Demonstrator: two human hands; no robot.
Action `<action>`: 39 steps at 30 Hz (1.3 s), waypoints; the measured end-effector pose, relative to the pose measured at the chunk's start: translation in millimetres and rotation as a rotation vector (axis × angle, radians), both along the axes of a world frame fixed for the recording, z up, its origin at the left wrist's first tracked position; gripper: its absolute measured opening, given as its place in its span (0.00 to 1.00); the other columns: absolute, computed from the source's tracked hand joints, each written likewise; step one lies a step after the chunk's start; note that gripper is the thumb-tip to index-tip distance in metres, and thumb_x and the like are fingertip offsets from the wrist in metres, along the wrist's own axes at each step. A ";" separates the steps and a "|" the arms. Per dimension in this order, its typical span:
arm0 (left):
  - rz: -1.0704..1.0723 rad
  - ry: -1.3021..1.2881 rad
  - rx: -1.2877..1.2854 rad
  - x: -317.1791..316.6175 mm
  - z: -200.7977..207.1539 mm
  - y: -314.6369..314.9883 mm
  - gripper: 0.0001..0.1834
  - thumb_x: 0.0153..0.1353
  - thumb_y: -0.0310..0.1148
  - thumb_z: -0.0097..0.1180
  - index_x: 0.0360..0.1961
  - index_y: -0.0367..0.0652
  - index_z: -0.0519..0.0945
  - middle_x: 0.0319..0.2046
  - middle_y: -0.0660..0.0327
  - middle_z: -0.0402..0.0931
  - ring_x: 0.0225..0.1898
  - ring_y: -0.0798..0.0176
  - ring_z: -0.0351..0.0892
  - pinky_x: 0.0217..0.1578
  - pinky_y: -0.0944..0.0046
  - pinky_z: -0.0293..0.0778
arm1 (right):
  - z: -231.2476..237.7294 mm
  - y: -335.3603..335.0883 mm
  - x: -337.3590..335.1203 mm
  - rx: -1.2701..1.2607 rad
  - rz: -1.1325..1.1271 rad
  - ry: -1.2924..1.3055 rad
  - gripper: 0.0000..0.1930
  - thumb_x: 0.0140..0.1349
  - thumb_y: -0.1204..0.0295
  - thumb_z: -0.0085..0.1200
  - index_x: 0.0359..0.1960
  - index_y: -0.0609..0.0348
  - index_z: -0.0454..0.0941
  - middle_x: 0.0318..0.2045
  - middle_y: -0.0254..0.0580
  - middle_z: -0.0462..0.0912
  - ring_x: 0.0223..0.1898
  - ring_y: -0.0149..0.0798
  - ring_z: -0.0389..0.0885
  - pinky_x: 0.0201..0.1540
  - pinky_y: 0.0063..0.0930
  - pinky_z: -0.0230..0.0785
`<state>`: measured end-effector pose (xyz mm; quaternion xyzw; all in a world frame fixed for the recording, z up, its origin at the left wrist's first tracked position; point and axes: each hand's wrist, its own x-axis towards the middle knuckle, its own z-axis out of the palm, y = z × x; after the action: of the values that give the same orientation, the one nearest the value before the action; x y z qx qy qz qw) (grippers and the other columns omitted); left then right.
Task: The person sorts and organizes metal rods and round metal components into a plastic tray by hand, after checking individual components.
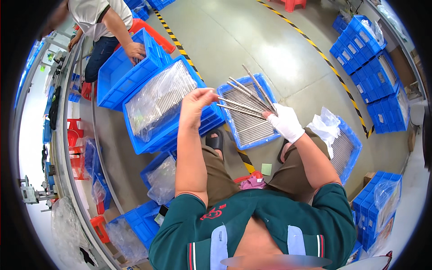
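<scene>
Several metal rods [248, 96] fanned from the gloved right hand [289, 123]

The right hand is closed around one end of the rods. It is positioned over the right edge of the blue bin [260, 143] on the floor. From the grip, the rods spread leftward and toward the bin's far edge, free ends apart. More rods lie side by side in the bin beneath.

The left hand [195, 104] is outside the bin's left edge, palm inward, thumb and forefinger drawn together at the free end of one rod. At this scale, whether those fingertips grip the rod or have released it cannot be told.

Left of the hands, a stacked bin [136, 145] contains rods partly covered by clear film [150, 114]. Right of the right hand, a white plastic bag [325, 127] lies over the left edge of another blue bin [355, 159].
</scene>
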<state>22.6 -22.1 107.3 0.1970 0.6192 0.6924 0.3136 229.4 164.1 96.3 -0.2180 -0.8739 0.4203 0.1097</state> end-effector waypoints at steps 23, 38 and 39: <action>-0.258 -0.149 0.074 7.0 7.6 -3.3 0.13 0.51 0.24 0.58 0.39 0.34 0.77 0.35 0.54 0.79 0.39 0.64 0.77 0.45 0.67 0.69 | 11.0 -10.1 -1.3 -1.220 0.107 -0.109 0.07 0.61 0.69 0.51 0.36 0.60 0.73 0.23 0.29 0.72 0.19 0.21 0.65 0.18 0.15 0.57; -0.216 -0.042 0.068 3.0 10.0 -8.8 0.14 0.55 0.35 0.59 0.38 0.34 0.78 0.32 0.57 0.79 0.38 0.67 0.76 0.47 0.66 0.65 | 3.0 -11.5 -1.2 -0.955 0.195 -0.231 0.11 0.63 0.64 0.48 0.32 0.60 0.72 0.19 0.29 0.69 0.18 0.22 0.62 0.20 0.17 0.55; -0.217 -0.051 0.068 2.2 8.9 -10.2 0.14 0.55 0.34 0.58 0.38 0.34 0.78 0.32 0.57 0.79 0.38 0.68 0.76 0.46 0.67 0.66 | 2.0 -10.5 -1.5 -0.909 0.200 -0.250 0.11 0.62 0.64 0.48 0.32 0.60 0.72 0.20 0.29 0.69 0.18 0.22 0.62 0.20 0.17 0.56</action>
<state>24.7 -32.3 116.2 0.2557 0.5623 0.6798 0.3954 227.9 153.6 98.3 -0.2075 -0.6250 0.7387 -0.1436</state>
